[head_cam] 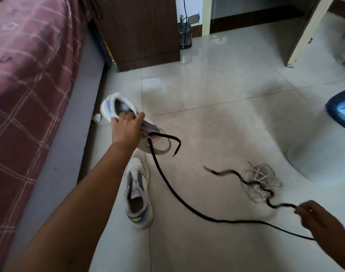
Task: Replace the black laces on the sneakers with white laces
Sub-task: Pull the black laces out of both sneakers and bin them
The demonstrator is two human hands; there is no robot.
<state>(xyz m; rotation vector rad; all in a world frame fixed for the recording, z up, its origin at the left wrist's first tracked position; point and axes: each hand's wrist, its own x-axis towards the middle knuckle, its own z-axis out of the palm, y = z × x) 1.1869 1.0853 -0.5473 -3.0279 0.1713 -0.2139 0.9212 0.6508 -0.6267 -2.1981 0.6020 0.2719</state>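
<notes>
My left hand (126, 128) grips a white and lilac sneaker (118, 108) by its opening, held above the floor beside the bed. A black lace (167, 185) still hangs from its eyelets and runs in a long sag to my right hand (312, 214), which pinches it at the lower right; a second wavy black strand (252, 181) also leads up from that hand. The other sneaker (137, 195) lies on the tiles below my left forearm, with no black lace in it. A tangled heap of white laces (262, 177) lies on the floor to the right.
A bed with a pink checked cover (30, 79) runs along the left. A dark wooden cabinet (140, 32) stands at the back, a door frame (305, 34) at the back right. A white bin with a blue rim (338, 112) stands at the right. Pale tiled floor (216, 95) lies between.
</notes>
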